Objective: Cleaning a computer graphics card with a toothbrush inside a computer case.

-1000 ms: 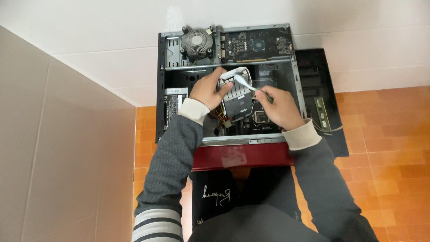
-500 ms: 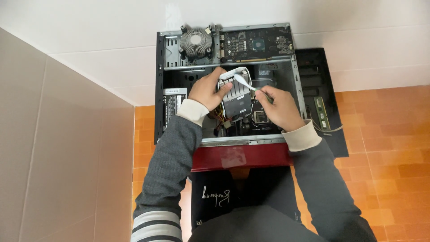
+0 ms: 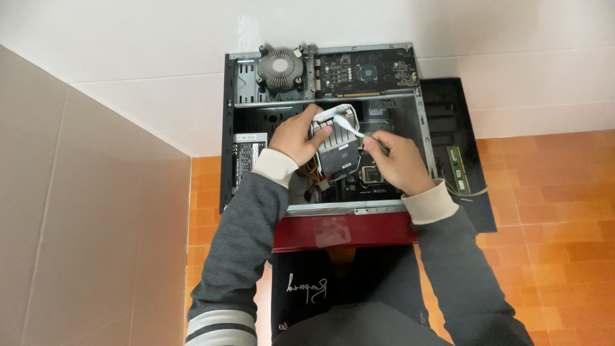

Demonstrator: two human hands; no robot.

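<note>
A person in a grey sweater leans over an open desktop computer case (image 3: 228, 128) lying on its side on a red stand (image 3: 343, 232), against a white wall. The left hand (image 3: 296, 136) is clamped on a silver drive cage (image 3: 338, 148), thumb across its left edge, holding it tilted above the middle of the case. The right hand (image 3: 392, 160), just to the right of the cage, is closed around a thin green-handled tool (image 3: 371, 139) whose tip meets a white flat cable (image 3: 346, 122) curling over the cage's far end. The two hands sit close together but apart. At the far edge of the case rest a round heatsink fan (image 3: 280, 66) and, to its right, a graphics card (image 3: 365, 70). A green memory stick (image 3: 459, 170) lies on a black panel (image 3: 461, 115) on the orange tile floor, right of the case
</note>
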